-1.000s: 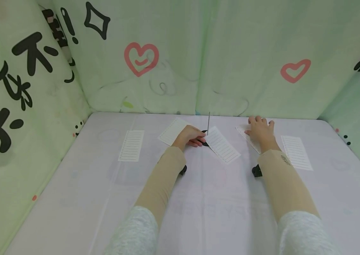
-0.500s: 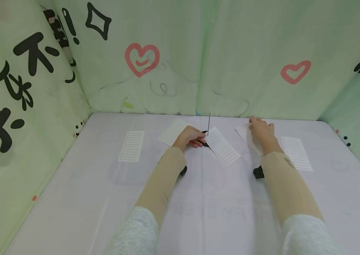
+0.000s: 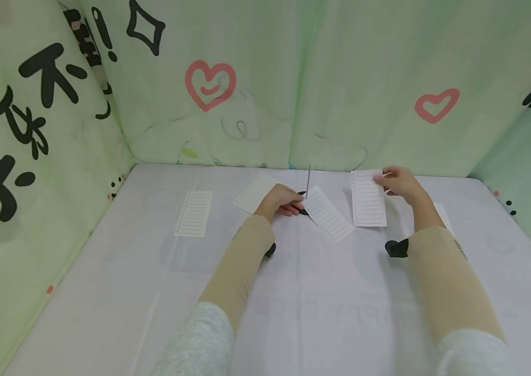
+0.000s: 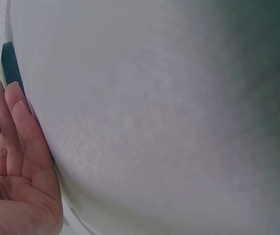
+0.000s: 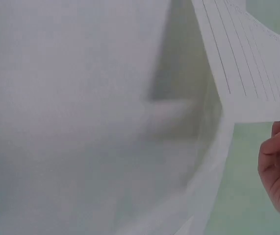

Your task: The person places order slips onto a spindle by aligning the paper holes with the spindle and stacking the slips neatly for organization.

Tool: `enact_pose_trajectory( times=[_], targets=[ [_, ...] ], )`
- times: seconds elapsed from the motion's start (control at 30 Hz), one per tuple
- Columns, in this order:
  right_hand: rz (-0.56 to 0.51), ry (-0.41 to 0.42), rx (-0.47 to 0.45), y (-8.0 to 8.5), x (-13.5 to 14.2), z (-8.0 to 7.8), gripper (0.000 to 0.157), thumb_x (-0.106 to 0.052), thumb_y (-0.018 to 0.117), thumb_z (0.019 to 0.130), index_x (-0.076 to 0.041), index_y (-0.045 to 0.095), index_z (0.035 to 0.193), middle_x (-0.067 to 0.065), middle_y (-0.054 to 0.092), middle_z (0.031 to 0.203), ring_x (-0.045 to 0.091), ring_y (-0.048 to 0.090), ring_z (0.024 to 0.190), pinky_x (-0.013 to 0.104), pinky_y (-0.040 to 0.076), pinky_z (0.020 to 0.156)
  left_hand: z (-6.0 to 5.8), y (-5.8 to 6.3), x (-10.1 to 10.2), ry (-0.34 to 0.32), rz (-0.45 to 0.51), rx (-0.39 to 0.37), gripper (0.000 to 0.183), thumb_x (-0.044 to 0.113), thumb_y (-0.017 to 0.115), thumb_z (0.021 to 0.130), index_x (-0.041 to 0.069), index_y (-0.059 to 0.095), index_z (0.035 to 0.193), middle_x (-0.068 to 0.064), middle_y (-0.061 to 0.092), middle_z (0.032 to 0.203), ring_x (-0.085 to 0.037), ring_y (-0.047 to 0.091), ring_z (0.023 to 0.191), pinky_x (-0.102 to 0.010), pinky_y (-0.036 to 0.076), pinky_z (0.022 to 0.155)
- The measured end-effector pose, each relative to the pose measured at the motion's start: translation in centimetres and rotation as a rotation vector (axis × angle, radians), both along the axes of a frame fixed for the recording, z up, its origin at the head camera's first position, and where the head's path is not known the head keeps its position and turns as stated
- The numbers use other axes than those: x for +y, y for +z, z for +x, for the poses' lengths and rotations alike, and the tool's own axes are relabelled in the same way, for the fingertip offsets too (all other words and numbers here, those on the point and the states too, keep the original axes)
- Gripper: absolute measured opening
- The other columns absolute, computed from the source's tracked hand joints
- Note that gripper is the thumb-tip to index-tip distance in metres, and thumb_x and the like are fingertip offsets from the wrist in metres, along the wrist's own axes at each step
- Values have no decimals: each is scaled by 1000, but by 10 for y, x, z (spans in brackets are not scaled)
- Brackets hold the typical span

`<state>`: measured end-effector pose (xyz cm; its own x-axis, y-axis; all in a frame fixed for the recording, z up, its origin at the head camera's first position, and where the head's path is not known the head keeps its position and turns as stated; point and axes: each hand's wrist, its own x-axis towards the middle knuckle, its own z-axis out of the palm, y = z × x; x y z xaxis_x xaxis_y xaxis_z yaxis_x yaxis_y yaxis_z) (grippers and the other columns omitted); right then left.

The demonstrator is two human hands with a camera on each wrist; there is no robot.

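Observation:
My left hand (image 3: 280, 201) holds the edge of a bill spike's round black base (image 3: 302, 211), its fingers fairly straight in the left wrist view. From that base a thin metal rod (image 3: 308, 180) stands upright. A lined paper slip (image 3: 330, 215) lies slanted, its upper corner beside the rod and close to my left fingertips. My right hand (image 3: 402, 183) pinches the upper right edge of another lined slip (image 3: 369, 203), raised off the table. The right wrist view shows this raised slip (image 5: 250, 58) bending slightly, with curled fingers (image 5: 279, 152) below its edge.
One lined slip (image 3: 194, 214) lies at the left and another (image 3: 253, 192) behind my left hand. A further slip (image 3: 443, 216) is mostly hidden by my right arm. A printed green curtain (image 3: 256, 89) rises behind the white-covered table (image 3: 322, 308).
My right hand has picked the lined slip up from the table, turned it upright and moved slightly right. The left hand stays at the spike's base.

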<state>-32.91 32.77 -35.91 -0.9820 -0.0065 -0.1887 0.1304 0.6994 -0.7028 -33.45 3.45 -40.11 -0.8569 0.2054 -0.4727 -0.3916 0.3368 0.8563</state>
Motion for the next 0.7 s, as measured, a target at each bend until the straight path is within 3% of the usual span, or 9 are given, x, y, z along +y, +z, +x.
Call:
enact_pose_trajectory(
  times=[0.13, 0.23, 0.5, 0.7],
  targets=[
    [-79, -21, -67, 5, 6, 3, 66, -41, 51, 91, 5, 28, 133, 22, 41, 122, 26, 46, 98, 22, 45, 76, -1, 0, 1, 2, 4, 0, 24, 17, 62, 87, 1, 62, 105, -1, 65, 69, -10, 58, 53, -19, 47, 47],
    [-101, -24, -74, 8, 9, 6, 69, -45, 52, 90, 4, 28, 132, 16, 44, 115, 26, 43, 100, 20, 45, 75, -1, 0, 1, 2, 6, -2, 24, 16, 62, 87, 0, 61, 106, -2, 65, 69, -10, 58, 52, -19, 46, 47],
    [-185, 13, -115, 16, 3, 14, 65, -47, 58, 85, 1, 34, 123, -1, 51, 96, 18, 48, 90, 21, 47, 74, -1, 3, 1, -4, -7, -16, 24, 17, 61, 88, 1, 61, 105, -3, 65, 71, -10, 57, 52, -18, 46, 47],
    [-248, 47, -128, 19, -11, 21, 56, -42, 61, 85, -1, 38, 115, -6, 55, 89, 12, 53, 83, 22, 47, 73, -6, 2, -4, -53, 15, -57, 23, 20, 61, 89, 2, 61, 104, -4, 66, 74, -11, 59, 54, -19, 48, 49]
  ],
)
